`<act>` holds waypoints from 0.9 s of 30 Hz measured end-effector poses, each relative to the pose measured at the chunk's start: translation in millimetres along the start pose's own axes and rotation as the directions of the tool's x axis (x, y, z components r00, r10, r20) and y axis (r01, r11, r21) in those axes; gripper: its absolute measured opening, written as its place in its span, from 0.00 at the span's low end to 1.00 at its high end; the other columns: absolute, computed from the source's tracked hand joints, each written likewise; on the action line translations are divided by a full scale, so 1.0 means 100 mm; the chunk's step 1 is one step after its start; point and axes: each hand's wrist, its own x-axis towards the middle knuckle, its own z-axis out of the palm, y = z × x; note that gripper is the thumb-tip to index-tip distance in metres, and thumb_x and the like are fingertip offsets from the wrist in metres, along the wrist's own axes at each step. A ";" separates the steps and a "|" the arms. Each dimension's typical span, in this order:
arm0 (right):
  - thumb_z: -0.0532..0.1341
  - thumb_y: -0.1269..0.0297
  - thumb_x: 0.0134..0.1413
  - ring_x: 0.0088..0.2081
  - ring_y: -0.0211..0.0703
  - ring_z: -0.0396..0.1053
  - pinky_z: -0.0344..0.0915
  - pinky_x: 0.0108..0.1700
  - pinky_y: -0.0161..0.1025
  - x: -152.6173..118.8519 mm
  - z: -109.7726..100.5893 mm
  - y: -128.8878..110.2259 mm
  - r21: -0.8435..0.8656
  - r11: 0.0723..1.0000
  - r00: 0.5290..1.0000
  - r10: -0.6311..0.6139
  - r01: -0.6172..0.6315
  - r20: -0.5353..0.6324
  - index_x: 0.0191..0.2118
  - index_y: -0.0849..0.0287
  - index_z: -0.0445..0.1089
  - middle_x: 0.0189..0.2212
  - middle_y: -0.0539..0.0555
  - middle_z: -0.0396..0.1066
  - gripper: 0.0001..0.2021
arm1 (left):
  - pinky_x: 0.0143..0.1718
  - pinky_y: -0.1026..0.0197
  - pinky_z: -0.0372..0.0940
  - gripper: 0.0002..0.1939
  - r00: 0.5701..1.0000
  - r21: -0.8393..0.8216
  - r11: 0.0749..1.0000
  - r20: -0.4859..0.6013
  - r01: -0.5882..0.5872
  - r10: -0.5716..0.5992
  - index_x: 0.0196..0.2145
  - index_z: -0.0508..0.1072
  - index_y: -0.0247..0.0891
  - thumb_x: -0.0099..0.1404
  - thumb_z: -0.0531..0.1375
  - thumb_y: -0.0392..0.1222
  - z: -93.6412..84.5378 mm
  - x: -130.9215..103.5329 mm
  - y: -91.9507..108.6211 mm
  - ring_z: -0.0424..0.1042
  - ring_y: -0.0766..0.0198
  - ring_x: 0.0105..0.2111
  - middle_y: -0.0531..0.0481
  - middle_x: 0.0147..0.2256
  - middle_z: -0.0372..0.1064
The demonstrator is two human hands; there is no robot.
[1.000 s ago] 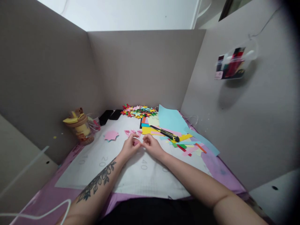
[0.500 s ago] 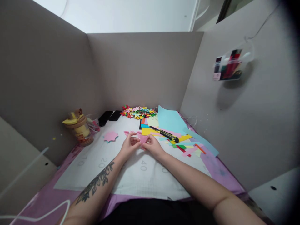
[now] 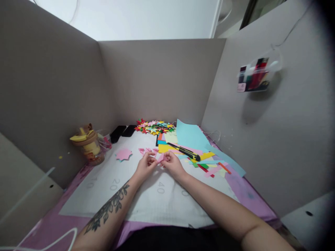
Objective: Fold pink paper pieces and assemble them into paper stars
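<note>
Between my two hands is a small folded piece of pink paper (image 3: 162, 158). My left hand (image 3: 145, 165) pinches its left side with thumb and fingertips. The fingers of my right hand (image 3: 172, 164) are closed on its right side. Just behind my left hand lie several folded pink paper pieces (image 3: 142, 151). Farther left, a pink scalloped paper shape (image 3: 124, 153) rests on a bluish one. A black and yellow utility knife (image 3: 184, 152) lies right of my right hand, on top of coloured paper.
Folded paper stars (image 3: 154, 126) are heaped at the back wall. Paper strips (image 3: 209, 165) and a light blue sheet (image 3: 191, 136) spread out at the right. Two black phones (image 3: 128, 131) and a lidded cup (image 3: 89, 144) stand left. A clear plastic container (image 3: 255, 75) hangs on the right wall.
The pink paper in my fingers has turned from a pointed, flatter shape to a narrower, slanted one. My right fingers have shifted slightly on it. The whole view has tilted a little.
</note>
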 end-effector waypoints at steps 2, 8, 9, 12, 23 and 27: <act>0.59 0.71 0.38 0.23 0.36 0.65 0.60 0.27 0.33 -0.01 0.00 -0.01 -0.023 0.999 0.999 -0.041 0.041 0.001 0.30 0.58 0.60 0.21 0.45 0.65 0.09 | 0.28 0.66 0.59 0.18 0.999 -0.050 0.998 0.016 0.031 -0.030 0.42 0.60 0.37 0.56 0.59 0.47 0.00 0.00 0.02 0.67 0.68 0.26 0.54 0.27 0.68; 0.55 0.71 0.44 0.31 0.39 0.65 0.62 0.35 0.37 -0.06 -0.02 -0.03 -0.270 0.937 0.975 -0.212 0.220 0.057 0.30 0.58 0.64 0.26 0.48 0.66 0.04 | 0.27 0.67 0.56 0.16 0.985 -0.145 0.977 0.090 0.159 -0.146 0.42 0.61 0.38 0.58 0.57 0.48 -0.02 -0.01 0.00 0.62 0.69 0.24 0.56 0.25 0.62; 0.55 0.70 0.45 0.30 0.39 0.65 0.62 0.35 0.37 -0.07 -0.02 -0.04 -0.308 0.921 0.971 -0.231 0.237 0.059 0.30 0.58 0.65 0.26 0.48 0.66 0.03 | 0.27 0.67 0.56 0.17 0.984 -0.165 0.974 0.112 0.159 -0.141 0.41 0.61 0.38 0.58 0.58 0.48 -0.02 -0.02 -0.01 0.62 0.70 0.25 0.56 0.26 0.62; 0.55 0.70 0.46 0.29 0.39 0.64 0.61 0.34 0.37 -0.08 -0.02 -0.06 -0.373 0.888 0.962 -0.270 0.268 0.048 0.29 0.57 0.65 0.26 0.48 0.66 0.03 | 0.31 0.66 0.58 0.18 0.984 -0.210 0.968 0.145 0.135 -0.106 0.41 0.62 0.39 0.56 0.61 0.49 -0.02 -0.02 -0.04 0.64 0.69 0.28 0.53 0.30 0.63; 0.54 0.70 0.45 0.29 0.39 0.65 0.62 0.34 0.37 -0.11 0.00 -0.13 -0.367 0.893 0.963 -0.268 0.260 0.030 0.28 0.57 0.64 0.25 0.48 0.66 0.03 | 0.28 0.67 0.58 0.18 0.984 -0.204 0.974 0.168 0.098 -0.063 0.41 0.63 0.40 0.55 0.62 0.46 -0.02 -0.03 -0.03 0.63 0.70 0.26 0.54 0.28 0.62; 0.56 0.70 0.42 0.28 0.39 0.65 0.62 0.32 0.36 -0.08 0.02 -0.11 -0.222 0.960 0.983 -0.181 0.172 -0.020 0.29 0.57 0.61 0.24 0.47 0.65 0.04 | 0.31 0.65 0.60 0.17 0.999 -0.139 0.990 0.045 0.036 -0.030 0.38 0.62 0.38 0.54 0.62 0.46 -0.02 -0.01 0.02 0.66 0.68 0.28 0.53 0.28 0.64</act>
